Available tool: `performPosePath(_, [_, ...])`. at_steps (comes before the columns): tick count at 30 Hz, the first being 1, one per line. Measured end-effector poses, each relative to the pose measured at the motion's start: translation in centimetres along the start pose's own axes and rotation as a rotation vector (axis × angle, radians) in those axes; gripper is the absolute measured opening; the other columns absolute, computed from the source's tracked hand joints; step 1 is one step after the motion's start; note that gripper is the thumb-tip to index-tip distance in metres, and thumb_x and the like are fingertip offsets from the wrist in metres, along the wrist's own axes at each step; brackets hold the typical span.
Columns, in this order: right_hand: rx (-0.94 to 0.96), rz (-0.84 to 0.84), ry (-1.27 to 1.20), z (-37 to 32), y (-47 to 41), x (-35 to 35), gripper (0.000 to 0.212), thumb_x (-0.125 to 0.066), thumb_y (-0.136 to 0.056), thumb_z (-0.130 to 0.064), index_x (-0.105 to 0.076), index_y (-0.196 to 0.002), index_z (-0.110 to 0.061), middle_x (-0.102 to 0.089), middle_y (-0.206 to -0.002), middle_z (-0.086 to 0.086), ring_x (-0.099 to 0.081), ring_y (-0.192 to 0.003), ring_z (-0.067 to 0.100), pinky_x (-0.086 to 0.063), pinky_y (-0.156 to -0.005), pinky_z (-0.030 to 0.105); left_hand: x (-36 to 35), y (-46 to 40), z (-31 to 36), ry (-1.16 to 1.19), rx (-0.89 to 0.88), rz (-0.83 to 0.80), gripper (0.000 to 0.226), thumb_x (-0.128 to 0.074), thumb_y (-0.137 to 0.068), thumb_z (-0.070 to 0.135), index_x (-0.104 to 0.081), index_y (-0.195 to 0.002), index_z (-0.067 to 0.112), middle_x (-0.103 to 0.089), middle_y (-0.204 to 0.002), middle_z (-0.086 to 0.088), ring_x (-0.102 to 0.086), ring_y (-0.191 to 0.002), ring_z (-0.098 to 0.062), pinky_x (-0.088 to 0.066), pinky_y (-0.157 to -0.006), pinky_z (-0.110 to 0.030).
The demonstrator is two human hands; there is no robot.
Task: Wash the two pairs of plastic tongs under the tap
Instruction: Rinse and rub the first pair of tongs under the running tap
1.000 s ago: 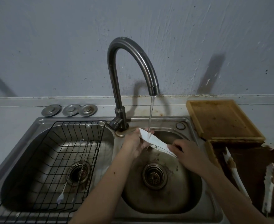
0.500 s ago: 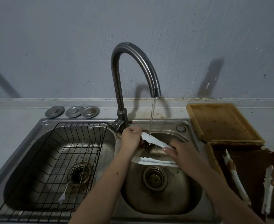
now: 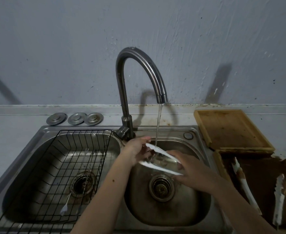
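Head view: the tongs (image 3: 157, 150) are being held under the tap (image 3: 139, 71), just in front of its base and above the right basin's drain (image 3: 160, 187). Compared with a second ago, when the two arms were lying nearly closed together, they are now spreading apart into an open V, so the stream is landing on the upper arm and running to the inner faces; I judge the rinse of this first pair is moving on to its inside. The left hand (image 3: 137, 153) is curling its fingers around the spread ends nearest the tap base; the right hand (image 3: 192, 168) is closing over the end where the arms meet. The long axis is running from the tap base down and to the right, joined end pointing right. The second tongs (image 3: 243, 181) are lying right of the sink, unwashed.
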State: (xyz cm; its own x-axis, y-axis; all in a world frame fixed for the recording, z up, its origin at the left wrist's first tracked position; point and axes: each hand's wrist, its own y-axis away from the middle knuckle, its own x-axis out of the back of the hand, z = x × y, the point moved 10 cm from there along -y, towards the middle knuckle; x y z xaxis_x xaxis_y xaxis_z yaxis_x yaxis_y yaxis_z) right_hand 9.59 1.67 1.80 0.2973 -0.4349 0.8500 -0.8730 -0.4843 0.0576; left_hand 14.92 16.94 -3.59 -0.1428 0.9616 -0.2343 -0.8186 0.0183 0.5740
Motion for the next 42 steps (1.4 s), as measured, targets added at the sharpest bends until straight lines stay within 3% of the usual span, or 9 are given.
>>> performPosePath(3, [-0.007,0.028,0.046,0.5,0.2,1.6,0.061,-0.063,-0.080,-0.038,-0.037,-0.135,-0.039,-0.058,-0.092,-0.012,-0.055,-0.082,0.003,-0.051,-0.073,0.029,0.6,0.7,1.6,-0.418,-0.159,-0.050,0.035,-0.038,-0.098,0.028,-0.069,-0.096,0.013,-0.065,-0.085,-0.008,-0.056,-0.073,-0.016,-0.042,-0.071,-0.028])
performPosePath(6, [-0.024,0.062,0.099,1.4,0.2,2.8,0.052,-0.055,-0.087,-0.046,-0.042,-0.135,-0.033,-0.062,-0.113,-0.013,-0.057,-0.096,0.003,-0.047,-0.080,0.027,1.1,1.2,2.0,-0.536,-0.207,-0.126,0.042,-0.033,-0.099,0.037,-0.070,-0.101,0.017,-0.067,-0.098,-0.012,-0.057,-0.087,-0.020,-0.045,-0.084,-0.034])
performPosePath(9, [-0.059,0.059,-0.031,1.9,0.1,3.0,0.022,-0.048,-0.093,-0.040,-0.061,-0.108,-0.031,-0.065,-0.093,-0.014,-0.061,-0.080,0.001,-0.049,-0.074,0.031,0.8,1.3,1.7,-0.197,-0.179,-0.190,0.027,-0.042,-0.098,0.022,-0.066,-0.102,0.011,-0.068,-0.095,-0.008,-0.063,-0.088,-0.016,-0.053,-0.085,-0.030])
performPosePath(12, [-0.125,0.129,-0.184,1.9,-0.4,2.7,0.035,-0.039,-0.097,-0.032,-0.055,-0.068,-0.024,-0.062,-0.062,-0.003,-0.052,-0.046,0.000,-0.046,-0.057,0.031,-0.2,1.2,1.1,0.194,-0.186,-0.155,0.013,-0.051,-0.092,0.007,-0.064,-0.093,0.005,-0.074,-0.075,-0.005,-0.070,-0.068,-0.010,-0.059,-0.069,-0.023])
performPosePath(20, [-0.328,0.134,-0.373,2.5,-1.0,0.1,0.022,-0.035,-0.098,-0.010,-0.054,-0.101,0.000,-0.053,-0.077,-0.001,-0.039,-0.060,0.004,-0.035,-0.055,-0.001,-3.9,0.8,-0.3,0.370,-0.157,-0.224,0.038,-0.046,-0.095,0.024,-0.057,-0.109,-0.009,-0.070,-0.092,-0.024,-0.071,-0.060,-0.018,-0.059,-0.059,-0.030])
performPosePath(27, [-0.300,-0.082,-0.606,-0.1,-0.8,-0.4,0.046,-0.029,-0.101,-0.030,-0.056,-0.072,-0.006,-0.049,-0.045,0.002,-0.036,-0.029,0.008,-0.029,-0.033,0.018,-0.7,0.2,2.0,0.459,-0.379,-0.061,0.031,-0.067,-0.078,0.023,-0.061,-0.105,0.010,-0.069,-0.080,-0.009,-0.071,-0.071,-0.018,-0.060,-0.065,-0.035])
performPosePath(32, [-0.388,0.046,-0.727,-0.8,-2.9,3.5,0.022,-0.046,-0.096,-0.024,-0.059,-0.100,-0.007,-0.069,-0.083,0.017,-0.067,-0.055,0.025,-0.056,-0.050,0.029,1.1,-1.7,-2.9,0.592,-0.079,0.192,0.027,-0.046,-0.097,0.016,-0.057,-0.084,-0.005,-0.061,-0.045,-0.011,-0.058,-0.032,-0.017,-0.046,-0.031,-0.021])
performPosePath(37, [0.065,0.486,-0.450,-5.6,-4.5,8.1,0.012,-0.058,-0.090,-0.022,-0.057,-0.087,-0.009,-0.063,-0.067,-0.002,-0.065,-0.053,-0.002,-0.053,-0.045,0.015,-0.9,-1.8,-6.7,0.955,0.185,0.176,0.040,-0.038,-0.099,0.018,-0.049,-0.077,-0.014,-0.059,-0.059,-0.028,-0.059,-0.032,-0.031,-0.047,-0.027,-0.031])
performPosePath(42, [0.241,0.507,-0.516,-7.0,-5.7,7.6,0.022,-0.065,-0.084,-0.024,-0.060,-0.102,-0.012,-0.064,-0.067,-0.014,-0.064,-0.045,0.006,-0.052,-0.040,0.020,-2.1,-1.3,-7.9,1.060,0.294,0.107,0.041,-0.037,-0.100,0.020,-0.051,-0.082,-0.014,-0.059,-0.046,-0.027,-0.061,-0.035,-0.031,-0.046,-0.026,-0.030])
